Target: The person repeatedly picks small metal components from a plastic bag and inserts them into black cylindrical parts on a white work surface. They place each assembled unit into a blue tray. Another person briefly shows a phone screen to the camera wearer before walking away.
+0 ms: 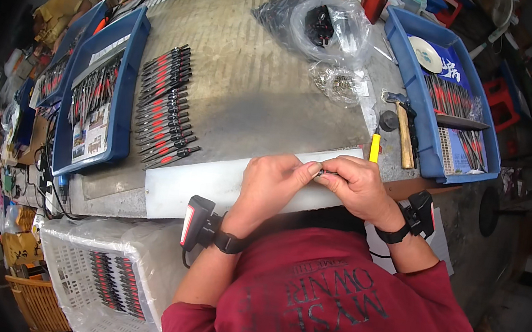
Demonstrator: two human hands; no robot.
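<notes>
My left hand (272,181) and my right hand (360,188) meet above a white board (198,184) at the table's near edge. Both are closed, thumbs and forefingers pinched together around a small dark piece (321,172). Most of that piece is hidden by the fingers, so its kind does not show. Left of my hands, slim pointed black-and-red pieces (165,115) lie side by side in a long row on the table. A yellow-handled tool (375,147) rests just beyond my right hand, with a wooden-handled hammer (406,133) beside it.
Blue trays (133,72) (489,136) of similar pieces flank the table. A clear plastic bag (354,28) with dark parts stands at the back, a smaller bag (339,86) nearer. Below left is a white plastic-lined crate (67,268) holding stacked black-and-red pieces.
</notes>
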